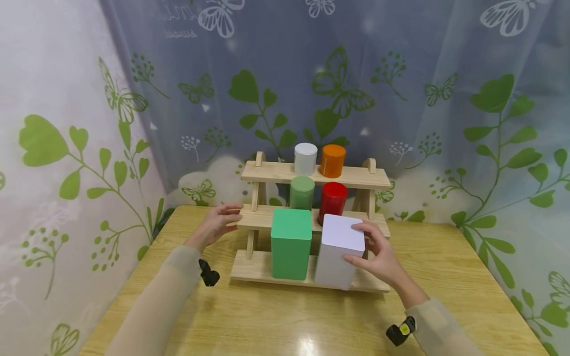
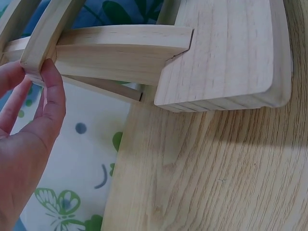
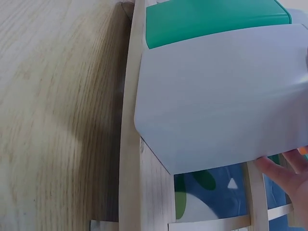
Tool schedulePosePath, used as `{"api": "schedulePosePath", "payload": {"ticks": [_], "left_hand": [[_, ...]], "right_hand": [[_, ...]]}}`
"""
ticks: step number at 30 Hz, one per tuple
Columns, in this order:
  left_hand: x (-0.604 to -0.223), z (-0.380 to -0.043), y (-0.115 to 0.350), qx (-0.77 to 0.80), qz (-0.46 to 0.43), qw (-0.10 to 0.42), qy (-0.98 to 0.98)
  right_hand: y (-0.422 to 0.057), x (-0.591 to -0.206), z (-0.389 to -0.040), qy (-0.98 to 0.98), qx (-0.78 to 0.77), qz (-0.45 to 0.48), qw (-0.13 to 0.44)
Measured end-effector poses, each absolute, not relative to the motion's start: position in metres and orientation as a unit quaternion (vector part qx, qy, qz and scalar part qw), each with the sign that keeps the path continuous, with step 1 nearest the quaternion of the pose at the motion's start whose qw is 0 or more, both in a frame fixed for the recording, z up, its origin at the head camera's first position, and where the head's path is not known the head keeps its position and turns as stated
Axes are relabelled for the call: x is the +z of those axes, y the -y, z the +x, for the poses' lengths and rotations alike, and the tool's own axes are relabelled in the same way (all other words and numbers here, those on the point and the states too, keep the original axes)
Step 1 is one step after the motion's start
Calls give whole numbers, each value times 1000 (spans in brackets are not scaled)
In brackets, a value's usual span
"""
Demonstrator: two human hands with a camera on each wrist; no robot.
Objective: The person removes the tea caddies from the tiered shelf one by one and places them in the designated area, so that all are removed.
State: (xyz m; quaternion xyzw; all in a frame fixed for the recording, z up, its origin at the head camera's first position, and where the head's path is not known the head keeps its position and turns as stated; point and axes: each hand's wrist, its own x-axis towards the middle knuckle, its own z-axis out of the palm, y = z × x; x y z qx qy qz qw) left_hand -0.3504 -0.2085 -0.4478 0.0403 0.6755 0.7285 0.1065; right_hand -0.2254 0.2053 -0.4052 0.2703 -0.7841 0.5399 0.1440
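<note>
A three-tier wooden display rack point(image 1: 311, 170) stands on the table. At its left side, my left hand point(image 1: 216, 225) pinches the end of the middle shelf point(image 2: 41, 53) between thumb and fingers. My right hand point(image 1: 378, 254) grips the upper part of a tall white box point(image 1: 340, 259), thumb on the front and fingers at the far right side. The box is upright at the bottom tier, its lower front corner about at the shelf's front edge. Left of it a green box point(image 1: 290, 252) stands on that tier; the right wrist view shows them side by side.
On the middle tier are a light green canister point(image 1: 302, 193) and a red canister point(image 1: 332, 200), partly hidden by the boxes. A white canister point(image 1: 305, 159) and an orange canister point(image 1: 332, 161) stand on top. Behind hangs a patterned curtain point(image 1: 276, 44).
</note>
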Motion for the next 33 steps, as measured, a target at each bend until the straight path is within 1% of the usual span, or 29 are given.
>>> {"api": "schedulePosePath", "payload": {"ticks": [5, 8, 12, 15, 21, 33], "left_hand": [[-448, -351, 208, 727, 44, 102, -678], [-447, -351, 207, 722, 46, 99, -683], [-448, -351, 206, 717, 44, 96, -689], [-449, -350, 206, 714, 46, 94, -692], [-450, -349, 207, 714, 47, 91, -693], [-452, -349, 205, 717, 42, 80, -692]], "right_hand": [[-211, -406, -221, 782, 537, 276, 156], [-217, -415, -224, 780, 539, 274, 164], [-217, -413, -218, 781, 538, 268, 169], [-213, -403, -208, 777, 540, 273, 174], [-216, -402, -201, 763, 540, 299, 191], [-215, -399, -186, 769, 535, 298, 184]]}}
